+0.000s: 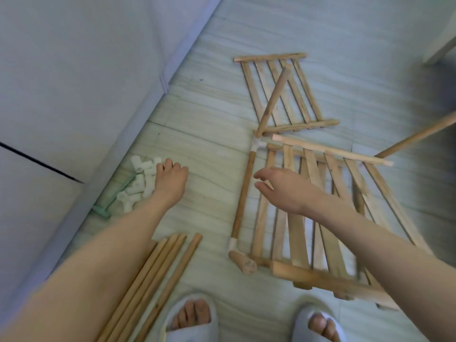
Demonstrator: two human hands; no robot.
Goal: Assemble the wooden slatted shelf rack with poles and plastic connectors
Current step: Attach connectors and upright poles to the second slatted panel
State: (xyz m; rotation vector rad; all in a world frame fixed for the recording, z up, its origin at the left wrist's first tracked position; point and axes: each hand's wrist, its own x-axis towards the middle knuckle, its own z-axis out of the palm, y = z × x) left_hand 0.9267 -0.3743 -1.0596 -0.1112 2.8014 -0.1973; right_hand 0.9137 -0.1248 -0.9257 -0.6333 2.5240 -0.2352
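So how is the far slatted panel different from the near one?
The far slatted panel looks smaller and lies alone, one pole leaning across it. The near slatted panel looks larger and already has a pole with white connectors beside it. Both are bare wood on the floor.

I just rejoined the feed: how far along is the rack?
Early. Done: one pole carries white connectors at both ends, beside the near slatted panel. In hand: the left hand reaches into the connector pile; the right hand hovers open. Left: loose poles and the far panel are unjoined.
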